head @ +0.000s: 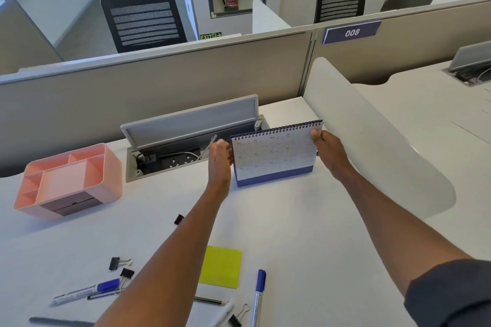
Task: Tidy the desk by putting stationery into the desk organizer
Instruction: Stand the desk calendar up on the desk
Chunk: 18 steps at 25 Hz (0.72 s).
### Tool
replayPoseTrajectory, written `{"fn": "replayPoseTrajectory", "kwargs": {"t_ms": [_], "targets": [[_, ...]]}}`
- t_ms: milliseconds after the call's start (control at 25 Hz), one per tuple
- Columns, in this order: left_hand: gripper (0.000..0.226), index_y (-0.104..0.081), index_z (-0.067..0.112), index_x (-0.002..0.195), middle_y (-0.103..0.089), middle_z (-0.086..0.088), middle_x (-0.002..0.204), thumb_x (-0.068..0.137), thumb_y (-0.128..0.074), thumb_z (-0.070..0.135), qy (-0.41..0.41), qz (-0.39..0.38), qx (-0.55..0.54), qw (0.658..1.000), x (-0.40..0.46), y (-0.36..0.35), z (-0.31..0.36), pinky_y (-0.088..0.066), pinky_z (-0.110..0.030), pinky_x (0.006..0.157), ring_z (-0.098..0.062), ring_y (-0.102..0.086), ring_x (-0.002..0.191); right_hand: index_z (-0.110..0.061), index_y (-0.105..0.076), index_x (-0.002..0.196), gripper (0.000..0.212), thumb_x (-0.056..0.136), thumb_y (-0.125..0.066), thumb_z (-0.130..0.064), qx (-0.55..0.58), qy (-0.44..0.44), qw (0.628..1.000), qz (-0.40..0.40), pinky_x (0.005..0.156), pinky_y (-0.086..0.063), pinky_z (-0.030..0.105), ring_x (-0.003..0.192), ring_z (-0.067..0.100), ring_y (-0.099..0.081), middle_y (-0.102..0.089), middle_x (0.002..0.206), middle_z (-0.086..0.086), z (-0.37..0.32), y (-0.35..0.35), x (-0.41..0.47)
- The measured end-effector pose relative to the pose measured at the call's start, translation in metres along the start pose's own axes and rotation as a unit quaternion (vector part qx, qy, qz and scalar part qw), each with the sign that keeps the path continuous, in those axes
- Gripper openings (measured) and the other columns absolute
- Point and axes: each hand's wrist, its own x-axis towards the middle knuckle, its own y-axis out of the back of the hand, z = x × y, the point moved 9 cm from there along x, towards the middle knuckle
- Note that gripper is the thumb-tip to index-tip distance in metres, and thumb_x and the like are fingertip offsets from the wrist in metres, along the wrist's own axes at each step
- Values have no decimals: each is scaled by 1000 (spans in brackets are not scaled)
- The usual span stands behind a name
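A spiral-bound desk calendar [276,156] with a blue base stands on the white desk [305,233], far centre. My left hand [220,162] grips its left edge and my right hand [328,152] grips its upper right edge. The pink desk organizer [106,167] sits at the left with bare compartments. Near the front edge lie a yellow sticky-note pad [221,266], a blue-capped marker [85,292], a blue pen [258,297], a pencil [211,301] and several black binder clips [119,264].
An open cable tray [191,127] with a raised grey lid and sockets is sunk into the desk behind the calendar. A white curved divider [372,141] stands at the right. Beige partition panels [159,87] close off the back.
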Motion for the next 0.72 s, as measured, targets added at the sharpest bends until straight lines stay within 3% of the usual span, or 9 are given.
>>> {"fn": "replayPoseTrajectory", "kwargs": {"t_ms": [80,200,360,560,720], "targets": [[48,-56,12,90,-73,0,100,105,-21,41,51,0,-47,998,2,0,-19,-53,-28,78,-20,-67,93,-21,-68,94,70,84,-36,-82,-21,6,999,-29,84,-55,51,95,27,-67,-72,98,3,1,-11,-6],[62,-67,11,102,-74,-2,101,105,-15,46,78,-15,-13,997,7,8,-46,-53,-33,86,-23,-68,95,-26,-67,113,63,89,-33,-74,-48,26,996,-73,85,-53,36,102,19,-65,-71,110,-4,9,-22,-13],[43,-68,13,98,-72,-2,102,104,-29,31,97,-38,94,990,14,20,-71,-47,-35,80,-23,-63,96,-31,-60,129,55,91,-44,-69,-81,33,988,-130,89,-46,29,108,15,-61,-64,118,-14,29,-32,-11],[28,-74,20,94,-73,1,99,94,-47,23,101,-99,199,970,22,18,-89,-47,-33,75,-22,-62,91,-28,-62,118,29,93,-62,-44,-77,30,992,-93,74,-43,17,93,14,-61,-64,105,-14,29,-28,-13],[27,-72,18,91,-71,1,100,98,-46,22,29,-116,364,924,26,12,-88,-41,-17,64,-19,-61,84,-32,-63,112,21,94,-63,-41,-74,39,995,-62,72,-42,11,92,11,-63,-65,101,-16,31,-29,-13]]}}
